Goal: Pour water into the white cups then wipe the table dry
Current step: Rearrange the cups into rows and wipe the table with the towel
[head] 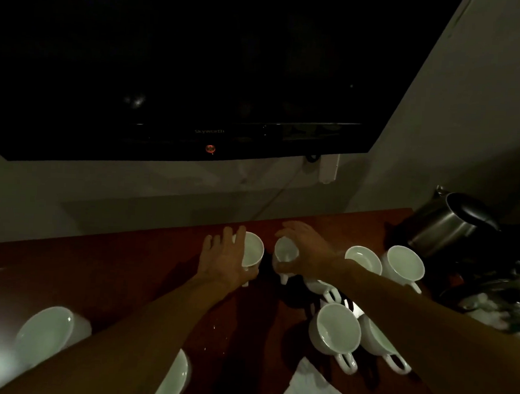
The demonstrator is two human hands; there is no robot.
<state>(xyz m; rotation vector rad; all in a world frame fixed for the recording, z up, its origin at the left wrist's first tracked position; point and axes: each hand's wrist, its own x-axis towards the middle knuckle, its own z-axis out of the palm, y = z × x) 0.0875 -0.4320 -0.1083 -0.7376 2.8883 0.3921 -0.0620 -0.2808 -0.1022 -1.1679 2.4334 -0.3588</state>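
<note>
Closest to us is the bottom cup [171,377], peeking out beside our left forearm, well back from either grip.

Biggest thing by far is the dark TV [184,70] on the wall, above and beyond both hands. Under everything is the reddish table [126,264]. The steel kettle [446,223] sits well off to the right of the right-hand grip, so water has to come from over there. A white cloth [311,388] lies crumpled on our side of that grip, near the right forearm.

Now the cups. Our left hand [227,255] wraps the side of the left cup [254,251], fingers up along the wall and thumb round the near side. Our right hand [307,251] arches over the right cup [285,253], fingertips on the far rim and thumb low. The two cups sit just apart, at the back of the table. Several spare cups [334,329] cluster right of and behind the right grip.

Handling-wise, we reckon these are glazed ceramic: stiff, chippable and slick when wet. They're light now but heavier once filled, so we'd take the handle or hug the body low. It's too dim to tell if any hold water.

A few drops [214,328] glint on our side of the left grip.
</note>
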